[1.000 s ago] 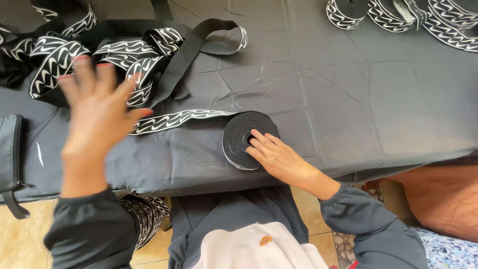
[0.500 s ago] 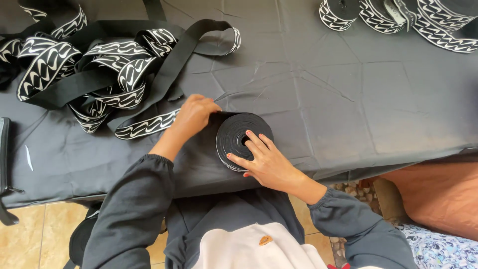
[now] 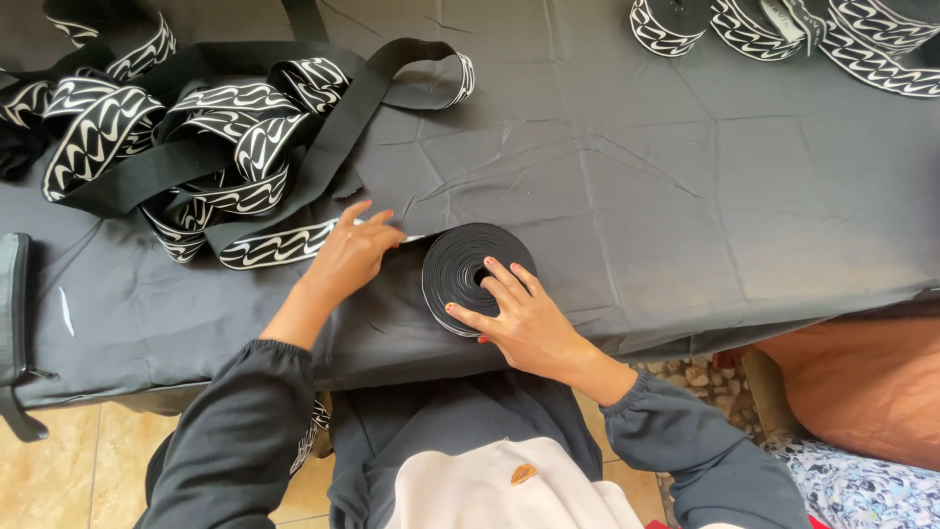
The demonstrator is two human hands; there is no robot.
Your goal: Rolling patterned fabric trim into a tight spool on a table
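Left hand (image 3: 351, 257): pinching the band (image 3: 279, 245) beside the roll (image 3: 476, 276).
Right hand (image 3: 524, 318): lying flat, unclenched, pressing the roll on the table (image 3: 685, 216).

Finished patterned rolls (image 3: 783, 24) lie at the far edge of the dark tablecloth (image 3: 685, 196); a black bag (image 3: 15, 313) rests left.
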